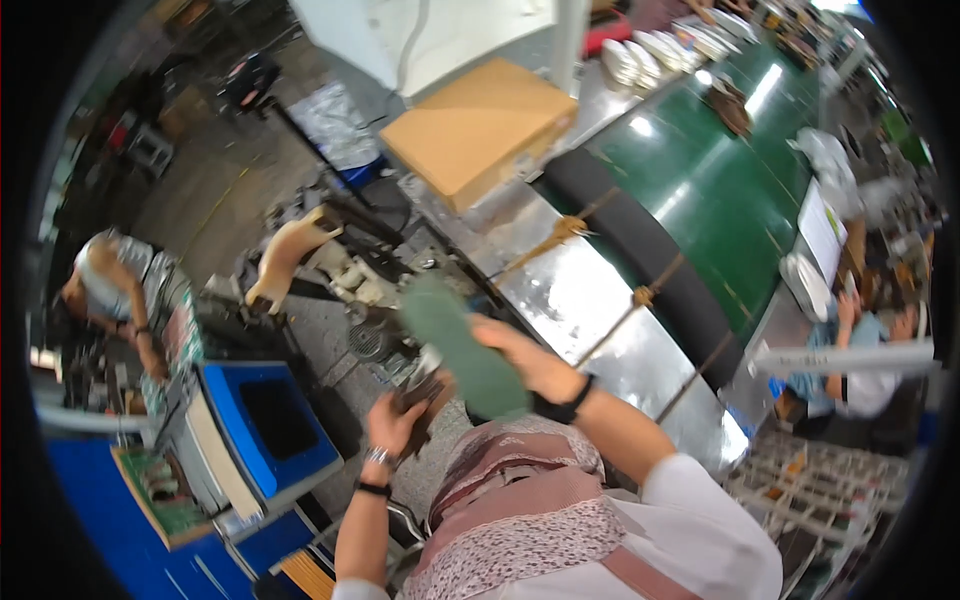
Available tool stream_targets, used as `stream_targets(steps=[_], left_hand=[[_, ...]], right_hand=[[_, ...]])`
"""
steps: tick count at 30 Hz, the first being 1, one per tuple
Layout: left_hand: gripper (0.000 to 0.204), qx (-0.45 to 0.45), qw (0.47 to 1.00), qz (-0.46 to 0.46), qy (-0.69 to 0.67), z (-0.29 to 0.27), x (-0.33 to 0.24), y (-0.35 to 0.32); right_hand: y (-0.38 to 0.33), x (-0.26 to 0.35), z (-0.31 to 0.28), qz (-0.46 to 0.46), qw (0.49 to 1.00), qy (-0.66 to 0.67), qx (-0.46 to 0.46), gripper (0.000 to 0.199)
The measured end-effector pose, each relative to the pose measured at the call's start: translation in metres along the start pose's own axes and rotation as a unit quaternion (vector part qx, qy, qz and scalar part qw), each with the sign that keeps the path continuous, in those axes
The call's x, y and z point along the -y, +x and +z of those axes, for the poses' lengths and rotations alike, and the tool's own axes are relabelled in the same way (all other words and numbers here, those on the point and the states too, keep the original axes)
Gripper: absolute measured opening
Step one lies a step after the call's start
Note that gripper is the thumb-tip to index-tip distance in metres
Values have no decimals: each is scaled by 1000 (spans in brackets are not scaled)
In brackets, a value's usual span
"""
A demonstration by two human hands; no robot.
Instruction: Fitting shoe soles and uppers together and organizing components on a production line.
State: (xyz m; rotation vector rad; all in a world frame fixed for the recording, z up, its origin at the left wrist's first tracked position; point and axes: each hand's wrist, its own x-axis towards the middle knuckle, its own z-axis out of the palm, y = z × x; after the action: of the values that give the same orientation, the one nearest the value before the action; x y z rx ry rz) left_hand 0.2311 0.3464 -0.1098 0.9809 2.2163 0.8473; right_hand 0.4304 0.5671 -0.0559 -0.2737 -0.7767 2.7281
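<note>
My right hand (pixel 530 360) is closed round the edge of a green, sole-shaped piece (pixel 462 352), which looks like a shoe sole and is blurred by motion. It is held tilted in front of my apron (pixel 520 510). Lower and to the left, my left hand (pixel 392 422) grips a brown thing (pixel 428 408) that looks like a shoe. The green sole partly covers this brown thing, so its full shape is hidden. The two held things overlap in view, and I cannot tell whether they touch.
Ahead to the right runs a green conveyor belt (pixel 690 215) carrying a brown shoe (pixel 728 105). A metal table (pixel 560 290) with a cardboard box (pixel 480 125) stands beside it. At left are a blue-fronted machine (pixel 268 428) and a person (pixel 115 290); another person (pixel 860 375) works at right.
</note>
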Motion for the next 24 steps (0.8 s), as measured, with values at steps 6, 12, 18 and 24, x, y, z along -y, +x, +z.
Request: stream_targets(steps=[6,12,18,24], left_hand=[[44,-48,976,182,112,100,-152,78],[35,175,922,247,240,237,-160,88],[28,63,951,296,68,238,-119,51],[23,131,977,-105,128,147,-6,-9]], right_hand=[[-175,40,-131,-71,854,-344,-383,73],[-334,-5,-271,36,536,-617,-575,77],[-361,-8,-295,67,524,-609,-592,73],[-344,12,-255,91,526,-643,-549,101]])
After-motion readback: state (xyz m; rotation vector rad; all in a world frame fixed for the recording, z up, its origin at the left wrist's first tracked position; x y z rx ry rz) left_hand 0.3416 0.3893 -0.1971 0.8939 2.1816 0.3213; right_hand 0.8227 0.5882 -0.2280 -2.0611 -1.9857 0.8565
